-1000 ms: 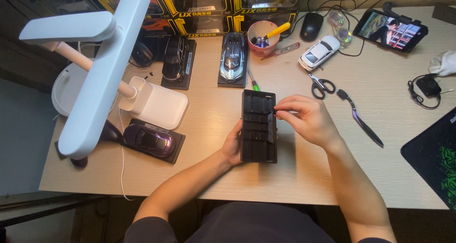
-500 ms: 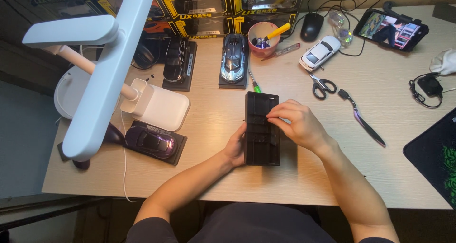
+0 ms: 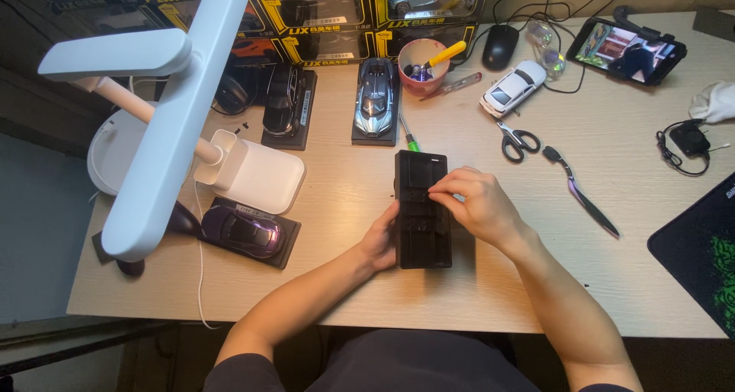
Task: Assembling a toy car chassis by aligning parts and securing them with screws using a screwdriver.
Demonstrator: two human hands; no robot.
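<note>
The black base [image 3: 423,208] lies flat on the desk [image 3: 536,277], right in front of the person. The left hand [image 3: 380,243] holds its left edge, and the right hand [image 3: 476,204] rests on top with bent fingers pinching at its middle; a second ago those fingers were up near the top right edge, so the work has moved down to the middle. Scissors [image 3: 517,140] and a white toy car [image 3: 511,88] lie well apart, untouched.

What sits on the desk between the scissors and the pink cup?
In the head view, a white toy car lies between the scissors and the pink cup.
</note>
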